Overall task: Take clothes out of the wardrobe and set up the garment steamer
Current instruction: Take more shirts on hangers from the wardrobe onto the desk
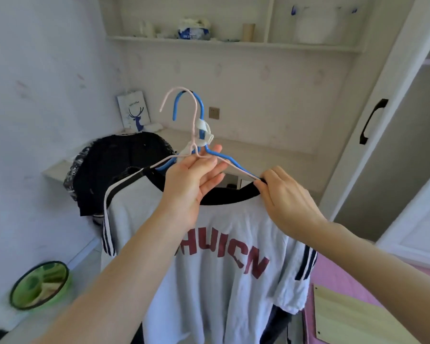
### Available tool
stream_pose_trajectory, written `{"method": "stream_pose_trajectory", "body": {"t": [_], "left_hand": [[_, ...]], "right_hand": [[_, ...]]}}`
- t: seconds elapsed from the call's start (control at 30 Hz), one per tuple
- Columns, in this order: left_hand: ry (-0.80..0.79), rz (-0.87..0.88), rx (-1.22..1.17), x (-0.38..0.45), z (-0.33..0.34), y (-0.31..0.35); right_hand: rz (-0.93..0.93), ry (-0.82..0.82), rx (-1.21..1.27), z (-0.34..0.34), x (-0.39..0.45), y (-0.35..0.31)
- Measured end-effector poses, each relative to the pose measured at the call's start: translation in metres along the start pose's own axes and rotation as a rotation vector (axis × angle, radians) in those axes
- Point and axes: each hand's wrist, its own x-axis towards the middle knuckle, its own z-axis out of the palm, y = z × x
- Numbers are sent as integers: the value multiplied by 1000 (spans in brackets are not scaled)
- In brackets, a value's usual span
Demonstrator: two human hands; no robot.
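Observation:
A white T-shirt (224, 264) with red letters, a black collar and dark sleeve stripes hangs in front of me on a pale pink wire hanger (193, 115). A blue hanger (201, 105) sits right behind it, carrying a black garment (117, 170) at the left. My left hand (196, 177) holds both hangers at the neck, just under the hooks, fingers loosely curled. My right hand (286, 197) pinches the shirt's black collar and the hanger arm at the right shoulder. No garment steamer is in view.
A white wardrobe door (372, 135) with a black handle stands open at the right. A desk (246, 145) runs along the far wall under shelves (233, 42). A green basin (41, 285) sits low left; a pink bed (338, 276) with a wooden board lies low right.

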Motion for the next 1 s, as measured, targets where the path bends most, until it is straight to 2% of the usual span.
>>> {"method": "stream_pose_trajectory", "body": {"t": [0.13,0.27,0.33,0.4,0.53,0.6,0.8,0.87,1.0], "left_hand": [[-8,17,185,18,-48,23],[-43,12,498,30,-98,46],[-1,44,646,37,-126,56],[79,145,730,45,-157,64],[307,504,867,64,-230,77],[355,605,1010,77,-268,80],[74,376,1375,127,-365,71],[77,388,1459,144,-379,69],[117,401,1453,175,-388,67]], "right_hand": [[-66,67,-14,29,32,-29],[-137,158,-43,61,64,-57],[-163,179,-61,76,80,-71],[-184,171,-83,91,95,-84],[-240,159,-104,115,123,-110],[-261,150,-105,127,135,-120],[-283,183,-101,154,170,-139],[-277,182,-91,162,181,-143],[-264,176,-70,179,204,-146]]}}
